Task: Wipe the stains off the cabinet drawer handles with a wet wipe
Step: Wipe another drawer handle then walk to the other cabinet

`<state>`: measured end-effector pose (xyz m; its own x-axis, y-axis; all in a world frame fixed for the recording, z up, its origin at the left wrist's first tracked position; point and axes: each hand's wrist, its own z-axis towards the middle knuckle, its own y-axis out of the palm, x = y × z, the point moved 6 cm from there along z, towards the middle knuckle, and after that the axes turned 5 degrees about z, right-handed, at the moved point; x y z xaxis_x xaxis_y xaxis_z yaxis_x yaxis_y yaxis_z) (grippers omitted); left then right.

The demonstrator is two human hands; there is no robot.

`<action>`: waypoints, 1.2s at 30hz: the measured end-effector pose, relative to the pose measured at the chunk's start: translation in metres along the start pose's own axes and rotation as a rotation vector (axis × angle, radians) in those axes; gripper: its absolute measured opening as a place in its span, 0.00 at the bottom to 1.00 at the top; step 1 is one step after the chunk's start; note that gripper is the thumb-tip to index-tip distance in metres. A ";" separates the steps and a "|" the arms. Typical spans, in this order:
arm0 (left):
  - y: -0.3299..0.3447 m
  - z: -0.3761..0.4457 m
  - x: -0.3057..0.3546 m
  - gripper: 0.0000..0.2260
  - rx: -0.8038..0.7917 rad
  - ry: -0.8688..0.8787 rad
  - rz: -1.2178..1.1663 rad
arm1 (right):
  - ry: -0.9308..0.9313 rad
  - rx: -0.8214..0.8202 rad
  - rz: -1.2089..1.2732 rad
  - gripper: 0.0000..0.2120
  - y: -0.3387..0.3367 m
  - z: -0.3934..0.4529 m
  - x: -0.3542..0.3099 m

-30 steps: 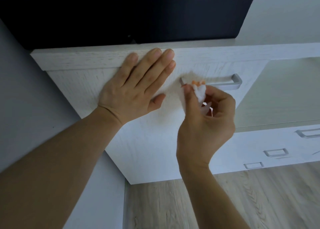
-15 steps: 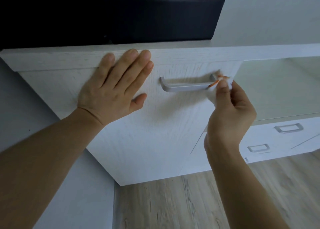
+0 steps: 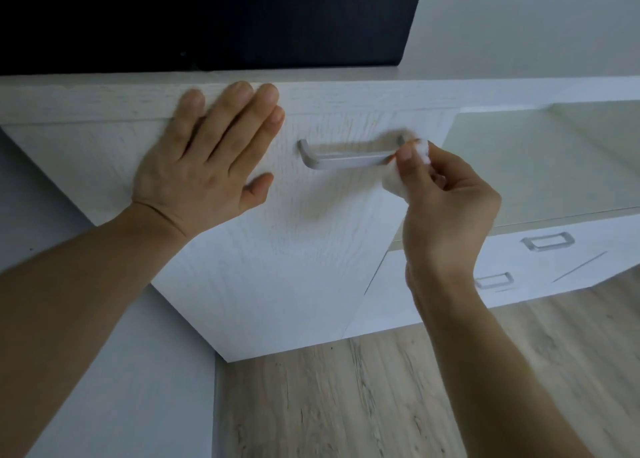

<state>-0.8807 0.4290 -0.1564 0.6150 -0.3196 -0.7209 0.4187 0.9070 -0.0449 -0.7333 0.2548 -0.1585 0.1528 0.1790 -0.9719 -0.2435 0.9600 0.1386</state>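
We are pinching the wet wipe [image 3: 423, 152] in our right hand [image 3: 446, 208] at the handle [image 3: 346, 159] end; left hand [image 3: 207, 166] is pressing flat, fingers spread, on the drawer front [image 3: 277, 249]. Risk: wipe may be smearing the stain.

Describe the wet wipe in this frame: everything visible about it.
The wet wipe is a small white wad, crumpled rather than spread flat, and looks like soft damp tissue. The right hand pinches it between thumb and fingers, so most of it is hidden; one lump shows above the thumb and another below it. A faint orange tinge shows at its edge nearest the handle. It is pressed against the right end of the silver drawer handle, on the white drawer front. It is slightly blurred.
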 end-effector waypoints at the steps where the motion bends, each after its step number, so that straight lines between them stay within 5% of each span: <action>1: 0.000 0.000 0.000 0.33 -0.004 0.000 0.007 | 0.004 0.016 -0.022 0.10 0.000 -0.002 -0.001; 8: -0.009 0.001 -0.002 0.30 -0.088 -0.021 -0.088 | 0.102 0.050 -0.119 0.08 0.007 -0.018 -0.012; 16: -0.055 0.024 -0.012 0.28 -0.448 -0.091 -0.428 | 0.085 -0.160 -0.299 0.07 0.018 -0.020 -0.045; 26: -0.093 0.147 -0.087 0.24 -0.705 -0.130 -0.662 | -0.104 -0.467 -0.685 0.04 0.012 0.040 -0.179; 31: -0.094 0.201 -0.144 0.25 -0.951 -0.128 -0.577 | -0.166 -0.643 -0.840 0.05 0.025 0.057 -0.267; 36: -0.102 0.244 -0.201 0.25 -0.956 -0.191 -0.508 | -0.271 -0.655 -0.848 0.03 0.035 0.067 -0.344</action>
<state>-0.8840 0.3338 0.1612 0.6452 -0.6783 -0.3516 0.0122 0.4692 -0.8830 -0.7306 0.2412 0.1934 0.6954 -0.3652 -0.6190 -0.4080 0.5084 -0.7583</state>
